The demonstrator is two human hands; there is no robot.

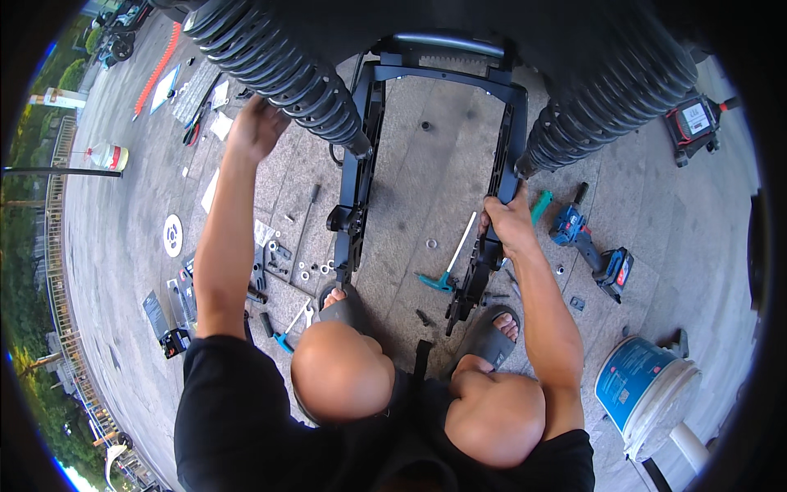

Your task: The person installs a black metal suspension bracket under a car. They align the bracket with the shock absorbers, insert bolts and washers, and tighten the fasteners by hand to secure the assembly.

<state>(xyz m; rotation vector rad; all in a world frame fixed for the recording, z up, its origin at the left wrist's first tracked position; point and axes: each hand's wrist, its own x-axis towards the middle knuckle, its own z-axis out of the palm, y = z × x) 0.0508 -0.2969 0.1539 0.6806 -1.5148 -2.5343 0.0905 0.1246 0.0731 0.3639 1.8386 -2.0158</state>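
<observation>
A black metal frame [352, 176], shaped like an upside-down U, stretches from the far side toward my feet. My right hand [510, 223] is closed round its right bar, just below the lower end of the right ribbed black spring-like tube [611, 102]. Against the outer side of the left ribbed black tube [283, 70] is my left hand [258, 129]; its fingers are partly hidden and blurred, so I cannot tell whether they grip anything. A green-handled T-shaped hex key [438, 281] lies beside the right bar, inside the frame.
On the right lie a blue cordless power tool [582, 238], a blue-and-white bucket [635, 381] and a black-and-red device [693, 127]. Washers, bolts and a wrench [308, 316] are scattered left of the frame. A white disc [172, 235] and a bottle [108, 156] are farther left.
</observation>
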